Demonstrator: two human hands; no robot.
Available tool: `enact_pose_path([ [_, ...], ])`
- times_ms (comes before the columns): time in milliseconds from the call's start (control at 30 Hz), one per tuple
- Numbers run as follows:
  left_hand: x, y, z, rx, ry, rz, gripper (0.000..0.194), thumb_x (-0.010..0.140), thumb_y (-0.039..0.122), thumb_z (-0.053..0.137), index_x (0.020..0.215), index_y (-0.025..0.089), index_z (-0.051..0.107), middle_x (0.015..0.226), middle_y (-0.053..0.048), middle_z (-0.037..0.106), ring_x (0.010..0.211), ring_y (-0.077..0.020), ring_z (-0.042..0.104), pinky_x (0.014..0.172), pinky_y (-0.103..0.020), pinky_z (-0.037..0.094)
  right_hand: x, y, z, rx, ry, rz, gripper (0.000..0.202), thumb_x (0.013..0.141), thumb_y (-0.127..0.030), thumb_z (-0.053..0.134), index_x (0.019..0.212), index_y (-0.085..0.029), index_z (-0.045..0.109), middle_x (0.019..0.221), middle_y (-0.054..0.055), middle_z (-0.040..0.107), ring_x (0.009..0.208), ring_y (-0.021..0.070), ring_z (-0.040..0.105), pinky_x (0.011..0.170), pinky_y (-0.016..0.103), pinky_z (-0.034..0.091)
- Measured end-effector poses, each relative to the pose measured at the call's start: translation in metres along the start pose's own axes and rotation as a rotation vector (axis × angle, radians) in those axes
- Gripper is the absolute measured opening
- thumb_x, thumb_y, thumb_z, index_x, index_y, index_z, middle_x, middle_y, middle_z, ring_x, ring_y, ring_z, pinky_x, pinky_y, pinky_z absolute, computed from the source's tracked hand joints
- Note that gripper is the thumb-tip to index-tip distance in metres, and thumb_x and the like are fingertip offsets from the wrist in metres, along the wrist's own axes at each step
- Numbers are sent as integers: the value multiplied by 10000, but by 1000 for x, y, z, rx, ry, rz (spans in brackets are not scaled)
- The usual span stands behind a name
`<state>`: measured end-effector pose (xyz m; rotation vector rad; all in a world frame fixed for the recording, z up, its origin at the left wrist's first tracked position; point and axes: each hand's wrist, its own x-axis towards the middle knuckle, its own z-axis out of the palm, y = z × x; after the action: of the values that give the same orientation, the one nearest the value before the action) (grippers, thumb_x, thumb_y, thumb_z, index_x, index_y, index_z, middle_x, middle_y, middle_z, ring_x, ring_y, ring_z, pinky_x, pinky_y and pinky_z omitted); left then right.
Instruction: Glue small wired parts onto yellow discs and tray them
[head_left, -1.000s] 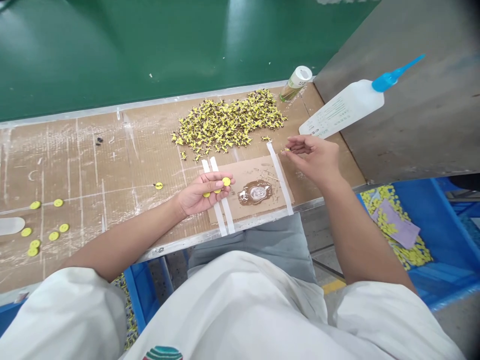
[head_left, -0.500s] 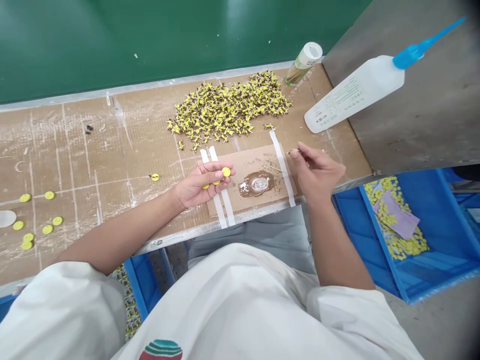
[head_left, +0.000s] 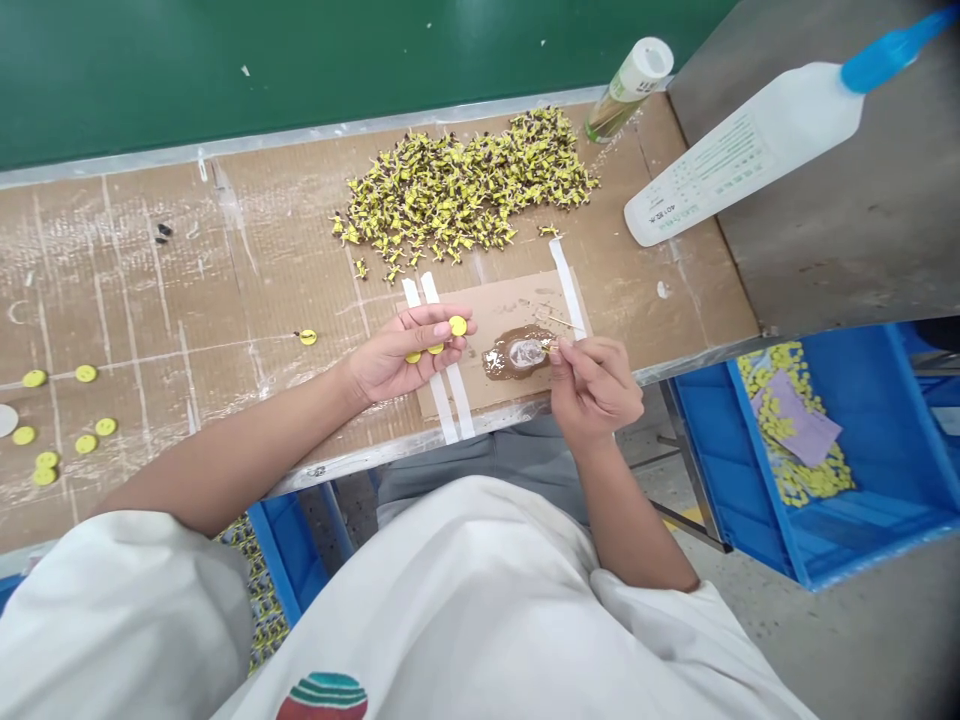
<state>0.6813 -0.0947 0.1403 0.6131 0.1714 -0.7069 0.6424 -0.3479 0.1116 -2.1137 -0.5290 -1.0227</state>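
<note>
My left hand (head_left: 401, 352) is closed on several small round yellow discs; one disc (head_left: 457, 325) is pinched between thumb and forefinger, the others lie against the fingers below it. My right hand (head_left: 600, 390) pinches a tiny yellow figure (head_left: 547, 349) at its fingertips, mostly hidden, by the right edge of a wet, glossy puddle (head_left: 498, 364). This clear liquid lies on a piece of cardboard (head_left: 495, 298) taped to the bench. A thin wooden stick (head_left: 561, 322) lies just above my right hand. Behind is a heap of tiny yellow-and-black figures (head_left: 465, 190).
A white glue bottle (head_left: 742, 155) with a blue nozzle leans at the right beside a toothpick tub (head_left: 630, 88). More yellow discs (head_left: 86, 373) lie at left; another disc (head_left: 308, 338) bears a dark piece. Blue bins (head_left: 885, 440) stand below the bench.
My right hand has moved left and towards me, bringing the tiny figure from beside the cardboard to the puddle's edge. My left hand keeps its discs. The view has shifted slightly.
</note>
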Motion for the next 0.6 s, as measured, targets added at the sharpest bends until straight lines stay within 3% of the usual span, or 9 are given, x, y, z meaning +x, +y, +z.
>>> enact_pose_path([
  [433,0,0,0,-20,-58,1,254,701,118,865,945,132,796,919,-54,781,740,-90,735,735,-149,598,2,-1,1,32,-24,0,429,845,-46,735,1182,-310,713,823,-16,667,748,143,625,721,304,547],
  [600,0,0,1,-12,-49,1,223,725,96,834,940,137,794,911,-53,780,732,-87,733,730,-148,596,3,-3,0,8,12,5,435,874,-67,703,1231,-316,699,944,24,699,831,170,654,737,323,554],
])
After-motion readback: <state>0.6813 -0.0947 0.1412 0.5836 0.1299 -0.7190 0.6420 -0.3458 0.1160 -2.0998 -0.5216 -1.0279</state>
